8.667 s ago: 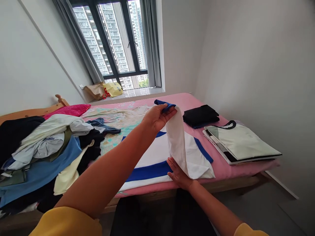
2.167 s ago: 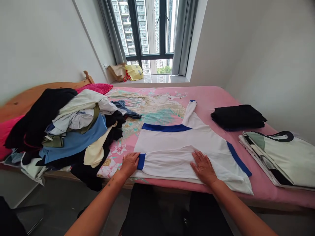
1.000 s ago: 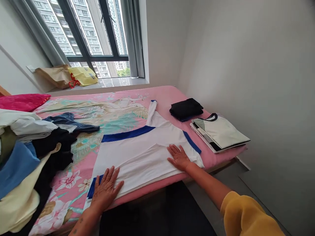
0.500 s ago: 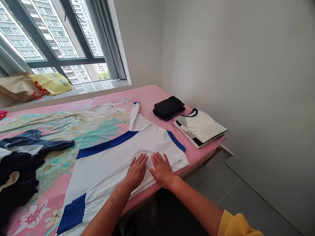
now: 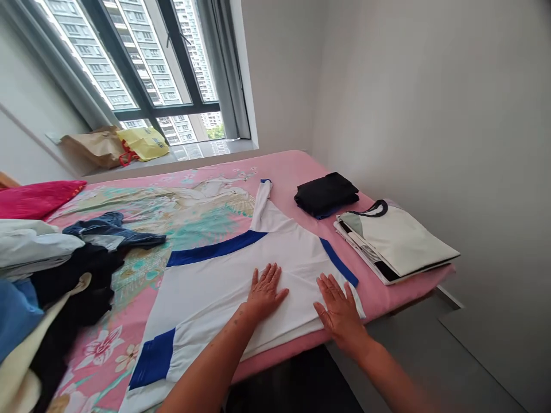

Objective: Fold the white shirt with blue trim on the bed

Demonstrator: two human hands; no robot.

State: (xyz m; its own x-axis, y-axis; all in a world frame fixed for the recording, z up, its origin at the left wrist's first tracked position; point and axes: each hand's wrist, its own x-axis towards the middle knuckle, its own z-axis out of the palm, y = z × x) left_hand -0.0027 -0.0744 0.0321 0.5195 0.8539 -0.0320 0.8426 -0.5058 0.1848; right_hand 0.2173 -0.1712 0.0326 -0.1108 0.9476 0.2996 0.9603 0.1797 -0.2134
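A white garment with blue bands [image 5: 206,292] lies spread on the bed near its front edge. One narrow sleeve with a blue cuff points toward the window. My left hand [image 5: 266,292] rests flat on the middle of the white cloth, fingers stretched out. Farther right, my right hand [image 5: 338,310] lies on the same cloth close to the blue band on that side, its fingers spread. Neither hand grips anything. Slight wrinkles run through the fabric around both hands.
Folded black clothing [image 5: 326,194] and a stack of folded white clothes [image 5: 398,238] sit at the bed's right end. Loose clothes [image 5: 77,272] pile up at left, beside a red pillow [image 5: 38,198]. Bags [image 5: 144,143] stand on the windowsill. A wall rises at right.
My hands have moved apart, the right one sliding toward the garment's right edge. The view has turned left, bringing more of the clothes pile and the red pillow into sight.
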